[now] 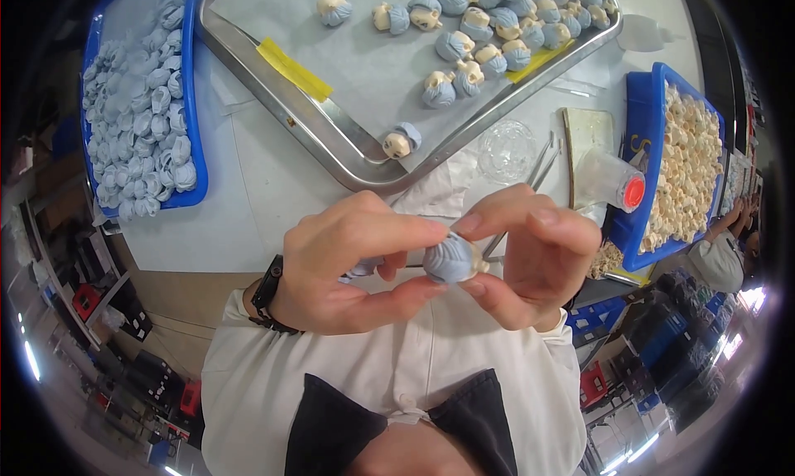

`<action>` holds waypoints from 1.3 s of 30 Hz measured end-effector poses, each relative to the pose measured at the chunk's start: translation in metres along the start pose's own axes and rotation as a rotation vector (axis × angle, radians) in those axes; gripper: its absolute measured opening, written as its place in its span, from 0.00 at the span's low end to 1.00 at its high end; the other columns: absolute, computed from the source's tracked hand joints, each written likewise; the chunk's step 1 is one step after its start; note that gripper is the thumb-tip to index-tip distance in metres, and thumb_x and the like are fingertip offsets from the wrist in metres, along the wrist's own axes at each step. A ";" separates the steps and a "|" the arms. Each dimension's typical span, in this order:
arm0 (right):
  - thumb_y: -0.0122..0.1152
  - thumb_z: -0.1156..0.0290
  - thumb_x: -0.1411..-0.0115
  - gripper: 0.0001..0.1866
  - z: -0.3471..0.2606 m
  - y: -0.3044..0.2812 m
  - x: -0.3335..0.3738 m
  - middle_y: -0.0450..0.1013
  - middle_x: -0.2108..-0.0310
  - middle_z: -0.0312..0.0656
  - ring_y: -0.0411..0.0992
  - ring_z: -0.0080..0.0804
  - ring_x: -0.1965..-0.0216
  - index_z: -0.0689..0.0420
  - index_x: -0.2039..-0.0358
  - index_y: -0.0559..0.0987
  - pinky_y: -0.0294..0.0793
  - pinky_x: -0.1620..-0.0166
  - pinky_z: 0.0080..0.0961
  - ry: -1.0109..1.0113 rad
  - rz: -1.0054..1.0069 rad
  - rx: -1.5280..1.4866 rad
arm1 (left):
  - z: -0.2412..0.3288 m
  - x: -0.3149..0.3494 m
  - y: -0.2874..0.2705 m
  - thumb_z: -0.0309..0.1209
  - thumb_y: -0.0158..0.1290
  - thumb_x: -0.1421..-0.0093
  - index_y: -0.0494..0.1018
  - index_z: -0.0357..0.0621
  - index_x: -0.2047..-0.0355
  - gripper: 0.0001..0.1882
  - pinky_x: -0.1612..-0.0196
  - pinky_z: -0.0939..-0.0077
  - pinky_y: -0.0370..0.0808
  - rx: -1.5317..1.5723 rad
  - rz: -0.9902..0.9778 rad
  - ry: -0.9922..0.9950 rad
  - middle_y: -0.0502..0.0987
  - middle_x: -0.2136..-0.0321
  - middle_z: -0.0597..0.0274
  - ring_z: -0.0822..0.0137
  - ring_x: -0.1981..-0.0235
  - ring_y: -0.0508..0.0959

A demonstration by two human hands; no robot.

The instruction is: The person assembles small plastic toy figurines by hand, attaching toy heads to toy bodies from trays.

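Note:
Between my two hands, in front of my chest, is a small doll head [450,259] with grooved blue-grey hair and a cream part at its right. My left hand [335,261] pinches the hair side between thumb and forefinger. Another blue-grey hair piece [362,268] shows partly behind its curled fingers. My right hand [537,257] grips the cream side with thumb and fingertips. Just beyond, one doll head [400,141] lies in the near corner of a metal tray [277,118]. Many similar heads [476,24] are grouped farther back in it.
At the left, a blue bin [197,157] holds blue-grey hair pieces [141,120]. On the right, another blue bin [650,157] holds cream heads [686,161]. Nearby are a clear glass dish [507,151], tweezers [544,163], a red-capped clear bottle [609,180] and a white squeeze bottle [646,34].

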State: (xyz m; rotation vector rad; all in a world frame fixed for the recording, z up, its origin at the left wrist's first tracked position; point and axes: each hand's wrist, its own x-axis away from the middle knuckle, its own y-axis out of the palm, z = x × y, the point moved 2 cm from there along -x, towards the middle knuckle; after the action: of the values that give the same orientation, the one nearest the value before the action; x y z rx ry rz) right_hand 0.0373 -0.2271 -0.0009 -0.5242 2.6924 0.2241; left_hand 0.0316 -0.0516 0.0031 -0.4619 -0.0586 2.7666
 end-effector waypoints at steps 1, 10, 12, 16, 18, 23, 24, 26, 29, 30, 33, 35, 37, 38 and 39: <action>0.62 0.85 0.59 0.32 0.001 0.000 0.001 0.69 0.65 0.53 0.71 0.40 0.64 0.61 0.53 0.59 0.67 0.63 0.30 0.048 0.006 0.000 | 0.000 0.000 0.000 0.25 0.62 0.59 0.68 0.33 0.63 0.22 0.81 0.89 0.63 -0.001 -0.008 -0.030 0.71 0.78 0.60 0.79 0.83 0.67; 0.59 0.84 0.56 0.32 0.005 -0.004 0.001 0.68 0.63 0.52 0.69 0.36 0.64 0.64 0.50 0.57 0.66 0.57 0.30 0.133 0.029 0.078 | -0.002 0.000 -0.033 0.23 0.58 0.56 0.68 0.35 0.66 0.16 0.77 0.88 0.62 -0.221 0.250 -0.398 0.66 0.82 0.66 0.80 0.81 0.65; 0.58 0.84 0.56 0.31 0.005 -0.005 0.003 0.68 0.63 0.51 0.69 0.35 0.63 0.64 0.50 0.57 0.66 0.57 0.30 0.145 0.031 0.079 | -0.006 -0.007 -0.044 0.22 0.58 0.57 0.69 0.38 0.67 0.14 0.80 0.88 0.61 -0.330 0.268 -0.407 0.64 0.86 0.68 0.79 0.84 0.64; 0.57 0.85 0.56 0.31 0.009 -0.004 0.004 0.68 0.62 0.50 0.68 0.34 0.63 0.64 0.50 0.57 0.66 0.57 0.28 0.142 0.049 0.104 | -0.010 -0.023 -0.048 0.21 0.58 0.58 0.69 0.39 0.68 0.15 0.80 0.83 0.62 -0.627 0.166 -0.356 0.63 0.85 0.66 0.75 0.84 0.64; 0.57 0.85 0.55 0.31 0.009 -0.005 0.005 0.68 0.62 0.50 0.68 0.33 0.63 0.64 0.50 0.57 0.65 0.57 0.28 0.139 0.056 0.123 | -0.010 -0.033 -0.043 0.23 0.57 0.57 0.68 0.40 0.68 0.14 0.81 0.78 0.66 -0.832 0.091 -0.255 0.67 0.81 0.62 0.69 0.84 0.68; 0.57 0.84 0.55 0.30 0.007 -0.009 0.010 0.68 0.61 0.50 0.68 0.32 0.63 0.64 0.50 0.58 0.65 0.58 0.26 0.143 0.096 0.145 | -0.029 -0.041 -0.041 0.23 0.58 0.56 0.69 0.40 0.66 0.15 0.81 0.82 0.63 -0.940 0.026 -0.135 0.66 0.82 0.62 0.72 0.84 0.64; 0.57 0.83 0.55 0.30 0.007 -0.010 0.010 0.68 0.61 0.50 0.68 0.32 0.63 0.64 0.50 0.58 0.65 0.58 0.26 0.142 0.085 0.157 | -0.029 -0.041 -0.042 0.23 0.58 0.56 0.69 0.39 0.66 0.14 0.82 0.81 0.63 -0.947 0.017 -0.116 0.66 0.81 0.61 0.71 0.85 0.65; 0.57 0.83 0.55 0.29 0.006 -0.011 0.010 0.68 0.61 0.50 0.68 0.32 0.63 0.64 0.51 0.59 0.65 0.58 0.26 0.142 0.085 0.170 | -0.024 -0.041 -0.042 0.24 0.58 0.56 0.69 0.40 0.67 0.14 0.82 0.82 0.63 -0.926 0.032 -0.113 0.67 0.81 0.62 0.72 0.85 0.65; 0.57 0.83 0.55 0.29 0.007 -0.013 0.011 0.68 0.61 0.50 0.67 0.32 0.63 0.64 0.51 0.60 0.65 0.59 0.26 0.140 0.070 0.204 | -0.007 -0.037 -0.044 0.24 0.57 0.55 0.69 0.39 0.67 0.14 0.82 0.81 0.65 -0.828 0.051 -0.183 0.68 0.79 0.62 0.73 0.83 0.68; 0.57 0.83 0.55 0.29 0.007 -0.014 0.011 0.68 0.61 0.50 0.68 0.32 0.63 0.64 0.51 0.60 0.66 0.59 0.26 0.130 0.069 0.202 | 0.000 -0.034 -0.045 0.24 0.56 0.54 0.68 0.38 0.67 0.13 0.82 0.81 0.66 -0.751 0.055 -0.253 0.70 0.77 0.62 0.73 0.82 0.72; 0.58 0.83 0.56 0.29 0.008 -0.013 0.011 0.67 0.60 0.50 0.68 0.33 0.63 0.64 0.51 0.60 0.66 0.58 0.26 0.131 0.093 0.189 | 0.019 -0.018 -0.045 0.25 0.54 0.49 0.66 0.37 0.66 0.12 0.84 0.86 0.62 0.152 0.002 -0.459 0.68 0.78 0.64 0.77 0.83 0.69; 0.58 0.83 0.56 0.29 0.007 -0.011 0.010 0.67 0.60 0.51 0.68 0.33 0.63 0.64 0.51 0.60 0.66 0.58 0.26 0.140 0.102 0.166 | 0.017 -0.010 -0.036 0.27 0.52 0.47 0.65 0.37 0.65 0.11 0.85 0.88 0.61 0.742 -0.008 -0.587 0.67 0.78 0.64 0.78 0.84 0.68; 0.58 0.84 0.56 0.30 0.005 -0.011 0.010 0.67 0.60 0.52 0.68 0.35 0.63 0.65 0.51 0.59 0.67 0.58 0.28 0.142 0.095 0.174 | 0.009 -0.003 -0.023 0.33 0.44 0.41 0.62 0.39 0.62 0.11 0.86 0.88 0.60 1.386 -0.050 -0.674 0.65 0.79 0.65 0.78 0.87 0.65; 0.58 0.84 0.56 0.30 0.006 -0.009 0.011 0.67 0.60 0.52 0.68 0.35 0.63 0.65 0.51 0.59 0.67 0.58 0.28 0.144 0.088 0.166 | 0.007 -0.003 -0.019 0.33 0.44 0.41 0.62 0.39 0.62 0.11 0.86 0.88 0.60 1.384 -0.039 -0.673 0.65 0.79 0.65 0.78 0.87 0.65; 0.57 0.84 0.56 0.30 0.006 -0.008 0.011 0.67 0.60 0.52 0.68 0.35 0.63 0.65 0.51 0.59 0.67 0.58 0.28 0.132 0.103 0.159 | 0.005 -0.003 -0.014 0.33 0.42 0.40 0.62 0.40 0.63 0.10 0.86 0.88 0.59 1.477 0.019 -0.680 0.64 0.78 0.65 0.78 0.87 0.64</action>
State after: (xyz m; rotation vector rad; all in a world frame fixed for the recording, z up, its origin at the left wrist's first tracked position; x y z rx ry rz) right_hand 0.0331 -0.2372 -0.0113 -0.3652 2.8378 0.0018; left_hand 0.0375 -0.0395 0.0103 0.8178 1.6089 2.0391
